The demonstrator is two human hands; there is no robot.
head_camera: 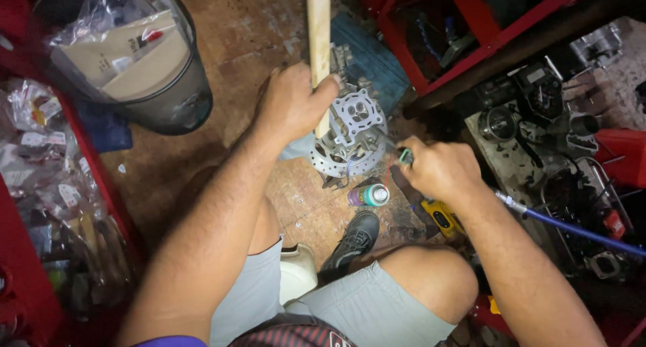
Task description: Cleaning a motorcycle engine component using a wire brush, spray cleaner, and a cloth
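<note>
Left hand: I saw the left hand (291,105) clamped around a long pale wooden stick (319,44), thumb across its front, with the lower end of the stick resting on the workpiece.
Right hand: the right hand (441,168) was curled shut on a small green-tipped tool (406,156), its tip pointing at the side of the workpiece.
Workpiece location: the grey cast-metal cylinder head (355,115) sat on a perforated round steel brake disc (346,160), both on the worn brown floor (222,57), between the two hands and just ahead of the knees.
Risk, slip: I judged that the stick could skid off the uneven casting, because only its narrow end bore on it.
Risk, tipping: I judged that the head could rock on the disc under side load, since nothing visibly fixed it.
Risk, fingers: the right hand's knuckles lay close to the casting's edges and could be struck if the stick slipped.
Obstruction, near: a small purple and green spray can (369,195) lay just below the disc, beside a black shoe (353,243).
Obstruction, right: a yellow-handled tool (441,216) and a blue hose (579,231) ran under the right forearm.
Surroundings: a dark plastic bucket holding bagged packets (134,57) stood well to the left; a red steel frame (471,30) and assorted engine parts (538,111) crowded the right.
</note>
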